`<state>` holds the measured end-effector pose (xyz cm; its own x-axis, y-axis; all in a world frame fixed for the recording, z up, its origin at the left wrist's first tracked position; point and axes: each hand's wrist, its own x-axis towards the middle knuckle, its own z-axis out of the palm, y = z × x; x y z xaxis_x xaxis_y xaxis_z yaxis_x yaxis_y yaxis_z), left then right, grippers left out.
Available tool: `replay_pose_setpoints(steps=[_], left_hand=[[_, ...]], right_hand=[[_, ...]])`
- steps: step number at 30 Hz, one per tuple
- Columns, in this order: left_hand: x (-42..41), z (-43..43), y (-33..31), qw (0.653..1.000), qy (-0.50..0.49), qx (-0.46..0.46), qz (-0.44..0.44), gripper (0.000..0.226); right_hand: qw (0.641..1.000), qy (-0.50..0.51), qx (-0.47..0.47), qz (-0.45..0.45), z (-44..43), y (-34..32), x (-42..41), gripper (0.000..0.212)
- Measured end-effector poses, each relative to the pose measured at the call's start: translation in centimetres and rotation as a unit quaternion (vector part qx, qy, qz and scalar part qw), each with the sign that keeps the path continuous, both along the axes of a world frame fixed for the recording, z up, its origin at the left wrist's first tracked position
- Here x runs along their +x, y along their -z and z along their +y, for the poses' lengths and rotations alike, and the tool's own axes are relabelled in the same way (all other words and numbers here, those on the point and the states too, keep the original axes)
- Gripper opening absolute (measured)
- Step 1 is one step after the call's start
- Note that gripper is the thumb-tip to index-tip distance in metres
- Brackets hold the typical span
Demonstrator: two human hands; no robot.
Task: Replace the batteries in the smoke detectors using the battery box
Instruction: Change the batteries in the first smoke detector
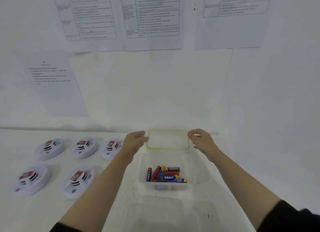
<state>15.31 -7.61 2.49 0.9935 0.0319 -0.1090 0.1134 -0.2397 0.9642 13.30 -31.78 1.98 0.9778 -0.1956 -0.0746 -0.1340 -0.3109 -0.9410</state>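
White desk (242, 162) under a wall of printed sheets. Five smoke detectors (83, 147) lie at left, not yet opened. The clear box (196, 164) stands open at centre. The left hand (136, 141) and right hand (200, 140) pinch its green-rimmed lid (168, 140) just beyond it. Next, probably — set the lid aside, then pick batteries (164, 175).

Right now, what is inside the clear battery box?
A loose pile of batteries lies in the battery box: red, blue and black ones. The lower ones are covered, so their number cannot be told. The lid is off.
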Motion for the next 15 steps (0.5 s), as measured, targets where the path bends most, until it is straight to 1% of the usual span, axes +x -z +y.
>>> replay_pose_setpoints(steps=[3,6,9,11,13,15], left_hand=[[0.0,0.2,1.0,0.997,0.058,0.032,0.047,0.053],[-0.8,1.2,1.5,0.993,0.086,0.067,0.044,0.055],[-2.5,3.7,1.3,0.993,0.091,0.069,-0.005,0.046],[-4.1,6.4,1.0,0.991,0.082,0.090,-0.057,0.036],[-5.7,10.1,0.7,0.983,0.063,0.127,-0.117,0.032],[-7.1,14.3,0.8,0.972,0.029,0.170,-0.160,0.033]], right_hand=[[0.999,-0.024,-0.016,0.035,0.7,0.6,-0.5,0.024],[0.997,-0.015,-0.072,0.032,1.5,0.5,-1.2,0.031],[0.985,-0.013,-0.174,0.012,3.4,-0.7,-2.4,0.034],[0.975,-0.029,-0.218,0.005,5.7,-1.9,-3.6,0.033],[0.969,-0.056,-0.240,-0.007,8.6,-3.2,-5.1,0.032],[0.970,-0.086,-0.226,-0.022,12.2,-4.2,-6.9,0.028]])
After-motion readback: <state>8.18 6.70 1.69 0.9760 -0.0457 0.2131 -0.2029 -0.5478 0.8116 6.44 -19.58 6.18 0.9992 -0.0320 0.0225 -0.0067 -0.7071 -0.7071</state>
